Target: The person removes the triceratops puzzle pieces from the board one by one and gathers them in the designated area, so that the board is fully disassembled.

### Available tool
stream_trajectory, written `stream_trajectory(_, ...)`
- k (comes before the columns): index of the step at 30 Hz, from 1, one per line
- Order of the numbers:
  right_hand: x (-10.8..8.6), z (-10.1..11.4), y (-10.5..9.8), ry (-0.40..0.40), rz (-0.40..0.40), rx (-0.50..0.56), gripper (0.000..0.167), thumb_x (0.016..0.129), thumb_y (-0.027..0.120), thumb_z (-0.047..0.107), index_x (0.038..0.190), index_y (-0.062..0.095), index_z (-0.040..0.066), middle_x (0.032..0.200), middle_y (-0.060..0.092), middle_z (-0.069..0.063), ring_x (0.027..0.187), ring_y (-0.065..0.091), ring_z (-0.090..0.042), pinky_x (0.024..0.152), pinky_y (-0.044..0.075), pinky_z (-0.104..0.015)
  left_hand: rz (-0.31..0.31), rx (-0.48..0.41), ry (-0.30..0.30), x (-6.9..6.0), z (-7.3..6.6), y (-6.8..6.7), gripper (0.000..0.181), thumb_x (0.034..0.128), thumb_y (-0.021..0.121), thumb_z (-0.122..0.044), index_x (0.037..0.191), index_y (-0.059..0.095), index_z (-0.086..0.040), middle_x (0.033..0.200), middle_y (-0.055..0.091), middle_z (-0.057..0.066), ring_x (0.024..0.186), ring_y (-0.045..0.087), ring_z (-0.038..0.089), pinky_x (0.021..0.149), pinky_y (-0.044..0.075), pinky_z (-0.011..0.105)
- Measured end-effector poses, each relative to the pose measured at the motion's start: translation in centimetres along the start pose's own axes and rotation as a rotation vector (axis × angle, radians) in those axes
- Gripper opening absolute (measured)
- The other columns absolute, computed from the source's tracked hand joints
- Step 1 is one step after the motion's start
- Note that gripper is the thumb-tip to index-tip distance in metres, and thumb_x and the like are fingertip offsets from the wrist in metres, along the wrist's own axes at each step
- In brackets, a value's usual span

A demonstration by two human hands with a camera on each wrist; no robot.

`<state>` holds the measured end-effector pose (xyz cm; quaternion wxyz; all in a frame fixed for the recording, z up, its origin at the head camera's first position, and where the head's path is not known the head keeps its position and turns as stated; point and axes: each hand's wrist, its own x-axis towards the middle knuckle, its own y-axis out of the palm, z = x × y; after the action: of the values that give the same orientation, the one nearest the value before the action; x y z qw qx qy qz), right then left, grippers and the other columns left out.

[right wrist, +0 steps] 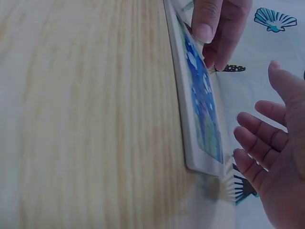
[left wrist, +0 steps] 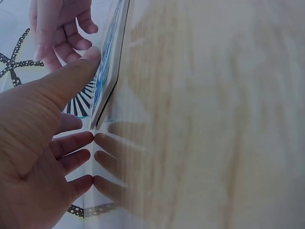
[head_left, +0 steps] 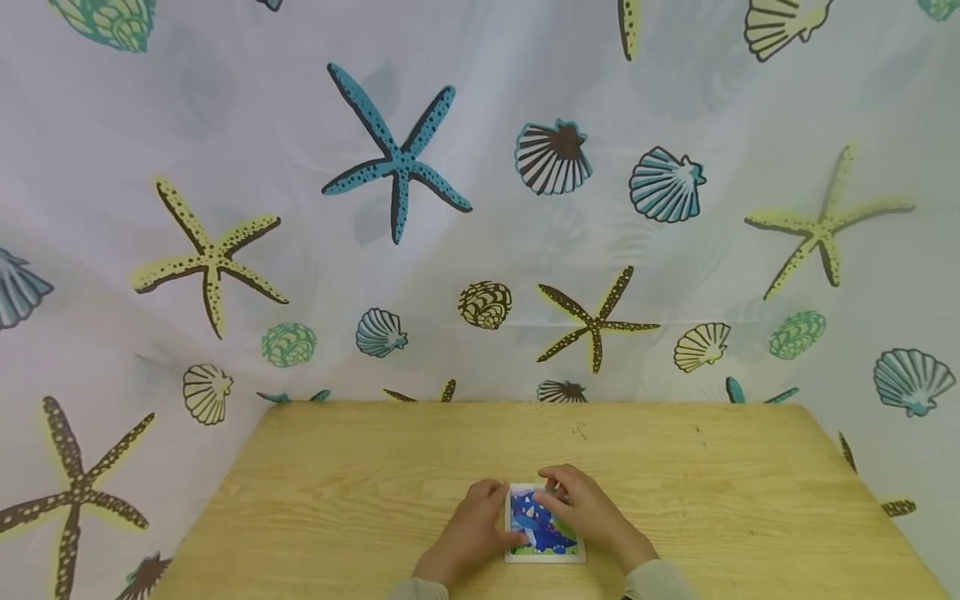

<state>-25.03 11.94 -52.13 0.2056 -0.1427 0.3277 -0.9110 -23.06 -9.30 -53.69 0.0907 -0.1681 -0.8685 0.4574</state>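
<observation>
A small flat board (head_left: 546, 543) with a white rim and a blue cartoon dinosaur picture lies on the wooden table. My left hand (head_left: 468, 531) is at its left side, thumb reaching over the picture. In the left wrist view the fingertips of this left hand (left wrist: 43, 138) meet the tabletop beside the board's corner, fingers fairly straight. Over the board's upper right part is my right hand (head_left: 596, 510), fingers loosely bent. The right wrist view has the right hand (right wrist: 281, 138) apart from the picture board (right wrist: 205, 105), holding nothing.
The wooden table (head_left: 360, 467) spreads around the board on all sides. Behind it and at both sides hangs a white curtain (head_left: 480, 242) printed with starfish and shells.
</observation>
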Motion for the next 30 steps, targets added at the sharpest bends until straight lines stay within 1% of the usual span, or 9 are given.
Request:
stream_trajectory(3, 0.3, -0.2, 0.7, -0.024, 0.002, 0.015, 0.044, 0.095, 0.058, 0.031, 0.124, 0.056, -0.001, 0.1, 0.057, 0.0, 0.087, 0.056, -0.012, 0.077, 0.052, -0.029, 0.0, 0.033, 0.016, -0.2, -0.2, 0.2, 0.084, 0.0774, 0.074, -0.047, 0.138, 0.045, 0.004, 0.135, 0.045, 0.02, 0.126, 0.041, 0.035, 0.104, 0.038, 0.049)
stream_trajectory(6, 0.6, -0.4, 1.2, -0.02, 0.004, 0.01, 0.043, 0.093, 0.062, 0.03, 0.122, 0.057, -0.001, 0.098, 0.058, -0.001, 0.086, 0.054, -0.014, 0.077, 0.051, -0.031, 0.0, 0.042, 0.018, -0.3, -0.3, 0.2, 0.082, 0.0776, 0.073, -0.046, 0.137, 0.047, 0.003, 0.135, 0.045, 0.019, 0.126, 0.04, 0.034, 0.104, 0.039, 0.049)
stream_trajectory(10, 1.1, -0.5, 1.8, 0.012, 0.017, -0.033, 0.042, 0.09, 0.065, 0.032, 0.121, 0.059, 0.003, 0.099, 0.057, 0.001, 0.087, 0.052, -0.014, 0.078, 0.049, -0.032, -0.002, 0.051, 0.024, -0.4, -0.2, 0.3, 0.078, 0.0779, 0.073, -0.046, 0.135, 0.049, 0.002, 0.134, 0.045, 0.018, 0.126, 0.04, 0.034, 0.103, 0.039, 0.049)
stream_trajectory(14, 1.3, -0.5, 2.3, 0.001, 0.006, -0.103, 0.038, 0.087, 0.069, 0.032, 0.116, 0.062, 0.008, 0.097, 0.054, 0.003, 0.086, 0.051, -0.012, 0.077, 0.049, -0.032, -0.007, 0.067, 0.039, -0.4, -0.1, 0.3, 0.076, 0.0775, 0.074, -0.045, 0.133, 0.052, 0.001, 0.133, 0.046, 0.018, 0.126, 0.041, 0.034, 0.103, 0.039, 0.049)
stream_trajectory(17, 1.4, -0.5, 2.6, -0.016, -0.004, -0.158, 0.033, 0.085, 0.071, 0.031, 0.11, 0.064, 0.01, 0.095, 0.053, 0.003, 0.086, 0.052, -0.013, 0.077, 0.049, -0.033, -0.007, 0.069, 0.038, -0.4, 0.0, 0.4, 0.075, 0.0771, 0.075, -0.044, 0.133, 0.052, 0.001, 0.134, 0.046, 0.018, 0.127, 0.04, 0.033, 0.104, 0.039, 0.048)
stream_trajectory(20, 1.5, -0.4, 2.8, -0.003, -0.005, -0.194, 0.03, 0.084, 0.071, 0.03, 0.107, 0.065, 0.012, 0.095, 0.052, 0.003, 0.086, 0.052, -0.014, 0.077, 0.048, -0.036, -0.005, 0.066, 0.04, -0.3, 0.0, 0.3, 0.075, 0.0769, 0.075, -0.043, 0.133, 0.053, 0.001, 0.135, 0.046, 0.017, 0.128, 0.04, 0.033, 0.104, 0.038, 0.047)
stream_trajectory(24, 1.7, -0.2, 2.8, 0.029, 0.002, -0.208, 0.028, 0.084, 0.072, 0.029, 0.105, 0.065, 0.013, 0.095, 0.051, 0.003, 0.087, 0.052, -0.015, 0.078, 0.047, -0.039, -0.003, 0.066, 0.044, -0.1, 0.0, 0.3, 0.074, 0.0766, 0.075, -0.043, 0.132, 0.053, 0.001, 0.137, 0.046, 0.017, 0.129, 0.039, 0.033, 0.104, 0.039, 0.047)
stream_trajectory(30, 2.1, 0.2, 2.9, 0.05, 0.027, -0.225, 0.025, 0.084, 0.072, 0.024, 0.105, 0.063, 0.015, 0.096, 0.052, 0.003, 0.088, 0.052, -0.016, 0.081, 0.046, -0.042, -0.009, 0.069, 0.034, -0.2, 0.1, 0.2, 0.076, 0.0752, 0.077, -0.042, 0.132, 0.053, 0.003, 0.137, 0.046, 0.018, 0.128, 0.04, 0.033, 0.104, 0.038, 0.047)
